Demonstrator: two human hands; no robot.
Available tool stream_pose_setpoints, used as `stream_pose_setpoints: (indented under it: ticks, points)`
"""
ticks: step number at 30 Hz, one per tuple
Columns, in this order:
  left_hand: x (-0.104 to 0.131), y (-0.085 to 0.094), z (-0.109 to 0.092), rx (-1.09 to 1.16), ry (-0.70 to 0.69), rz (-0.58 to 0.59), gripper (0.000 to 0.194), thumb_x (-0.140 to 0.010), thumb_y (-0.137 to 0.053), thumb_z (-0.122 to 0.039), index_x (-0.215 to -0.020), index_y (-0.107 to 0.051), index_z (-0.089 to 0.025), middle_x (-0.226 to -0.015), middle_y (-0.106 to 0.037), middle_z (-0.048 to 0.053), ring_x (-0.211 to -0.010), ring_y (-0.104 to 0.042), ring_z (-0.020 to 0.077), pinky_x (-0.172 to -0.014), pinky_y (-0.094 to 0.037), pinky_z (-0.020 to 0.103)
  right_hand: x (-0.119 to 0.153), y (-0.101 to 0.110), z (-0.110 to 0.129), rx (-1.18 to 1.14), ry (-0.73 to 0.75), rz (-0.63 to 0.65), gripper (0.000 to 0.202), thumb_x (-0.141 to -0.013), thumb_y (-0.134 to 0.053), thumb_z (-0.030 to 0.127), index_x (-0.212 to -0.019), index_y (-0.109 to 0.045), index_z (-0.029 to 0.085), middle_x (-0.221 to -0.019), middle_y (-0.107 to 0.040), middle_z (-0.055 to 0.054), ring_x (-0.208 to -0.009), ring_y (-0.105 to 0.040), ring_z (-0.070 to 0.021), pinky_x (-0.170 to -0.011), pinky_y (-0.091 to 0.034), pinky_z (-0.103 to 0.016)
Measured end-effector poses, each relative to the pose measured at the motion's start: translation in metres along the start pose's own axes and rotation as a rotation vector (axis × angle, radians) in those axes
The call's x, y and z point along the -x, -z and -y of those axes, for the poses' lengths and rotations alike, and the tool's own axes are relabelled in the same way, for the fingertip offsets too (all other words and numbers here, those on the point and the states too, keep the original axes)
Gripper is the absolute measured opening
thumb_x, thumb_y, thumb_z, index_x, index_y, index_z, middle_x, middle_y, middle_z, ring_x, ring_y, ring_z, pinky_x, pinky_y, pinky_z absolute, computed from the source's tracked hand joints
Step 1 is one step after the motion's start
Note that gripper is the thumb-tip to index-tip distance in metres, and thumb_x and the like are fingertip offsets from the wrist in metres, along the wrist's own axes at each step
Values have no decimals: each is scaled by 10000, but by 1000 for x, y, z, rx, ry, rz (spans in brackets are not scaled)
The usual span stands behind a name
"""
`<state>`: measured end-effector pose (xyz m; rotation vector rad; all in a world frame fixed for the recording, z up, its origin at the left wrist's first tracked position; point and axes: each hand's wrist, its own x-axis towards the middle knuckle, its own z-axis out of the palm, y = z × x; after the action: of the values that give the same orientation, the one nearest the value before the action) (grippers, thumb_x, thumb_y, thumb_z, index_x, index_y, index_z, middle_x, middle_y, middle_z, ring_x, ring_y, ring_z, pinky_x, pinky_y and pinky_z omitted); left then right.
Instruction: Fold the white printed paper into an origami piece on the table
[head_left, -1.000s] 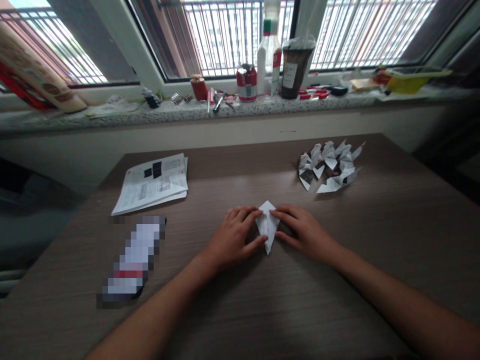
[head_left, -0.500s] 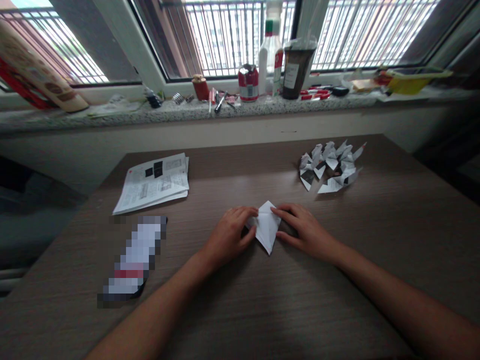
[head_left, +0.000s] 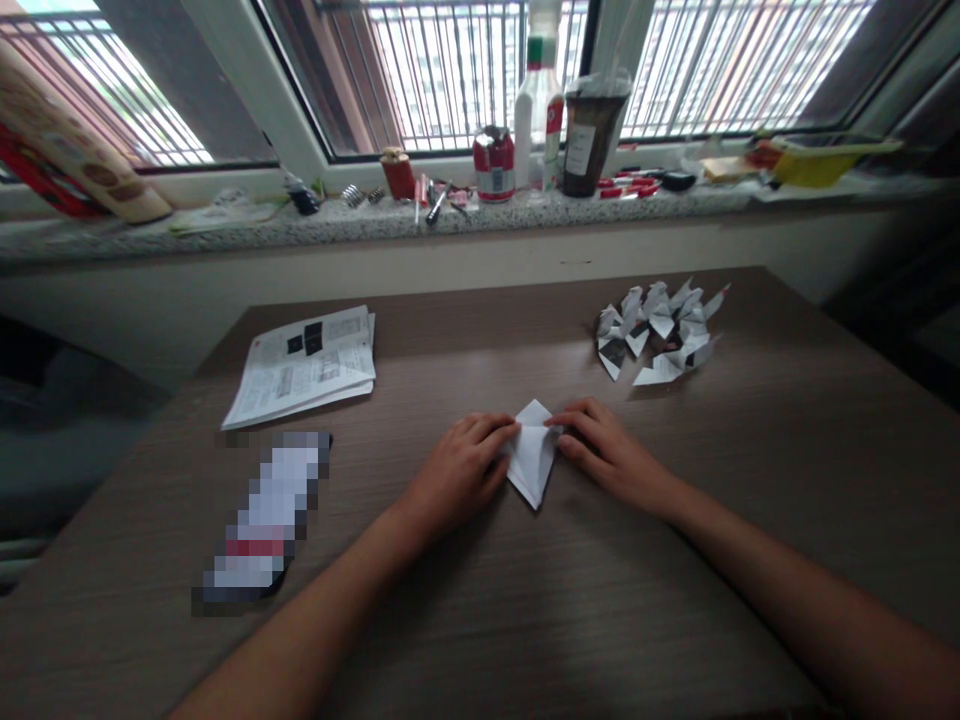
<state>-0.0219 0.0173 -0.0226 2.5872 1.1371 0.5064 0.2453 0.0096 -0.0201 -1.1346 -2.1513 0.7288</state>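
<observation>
A small white folded paper (head_left: 533, 465), kite-shaped with its long point towards me, lies on the brown table (head_left: 465, 620). My left hand (head_left: 465, 460) grips its left edge, the fingertips pressed at the upper left and the thumb lower down. At the upper right edge, my right hand (head_left: 611, 455) pinches the paper with index finger and thumb. A crease runs across below the top corner. Whatever lies under the fingers is hidden.
Several folded paper pieces (head_left: 660, 325) stand in a ring at the back right. Printed sheets (head_left: 307, 365) lie back left, with a blurred-out phone-like object (head_left: 270, 515) nearer me. The stone windowsill (head_left: 337, 232) holds a red can (head_left: 493, 165), a dark drink cup (head_left: 592, 135) and a bottle (head_left: 536, 110).
My right thumb has moved up from the paper's lower right side towards the index finger. My left fingertips have shifted slightly inward over the paper, which stays in nearly the same place.
</observation>
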Motion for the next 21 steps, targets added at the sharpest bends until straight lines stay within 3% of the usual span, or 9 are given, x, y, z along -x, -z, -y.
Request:
stream_pose_setpoints:
  ticks: [6,11,16,21]
  points:
    - [1,2,-3,-16,4,5,410,-989,-578,-202,-1395,-538,-230,-1404,-585,86,-1292,-528,269,-1132,-431,495,-1,10,-3,-35,-17,-13,233,-1064,-483,344,-982,-656,210,-1013,-655,-77,-962,-631,-221,-886,-521,-393]
    - [1,3,-4,-20,5,10,407,-987,-590,-227,-1390,-539,-223,-1408,-581,95,-1297,-529,283,-1129,-431,508,4,10,-12,41,58,18,71,-972,-639,263,-1030,-665,232,-1105,-664,-85,-1025,-646,-238,-906,-547,-411]
    - [2,1,-3,-34,-3,21,416,-995,-590,-245,-1406,-536,-220,-1427,-568,103,-1318,-521,290,-1136,-436,518,7,6,-18,152,136,22,115,-940,-658,189,-1039,-685,241,-1190,-661,-96,-1112,-641,-258,-950,-550,-450]
    - [2,0,-2,-16,-29,22,453,-997,-579,-217,-1444,-507,-214,-1524,-496,111,-1393,-482,287,-1161,-435,507,9,2,-12,157,211,50,189,-990,-582,150,-1121,-692,230,-1236,-672,-108,-1155,-637,-248,-966,-550,-435]
